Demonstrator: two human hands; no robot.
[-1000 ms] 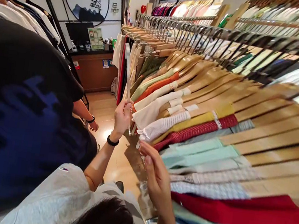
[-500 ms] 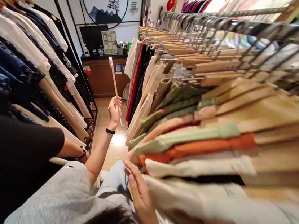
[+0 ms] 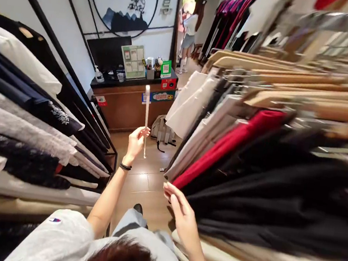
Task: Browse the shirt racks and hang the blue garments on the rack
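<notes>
Fingers of the left hand pinch a thin white stick, held upright in the aisle, in front of the wooden counter. Right hand, fingers spread apart, reaches toward black garments hanging on the rack.

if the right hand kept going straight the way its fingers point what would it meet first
Most likely the red garment hanging on the right-hand rack. The right hand is open, its fingers aimed up and forward at that garment's lower end, with black clothes right beside it. Depth is unclear, so contact may come slightly aside.
</notes>
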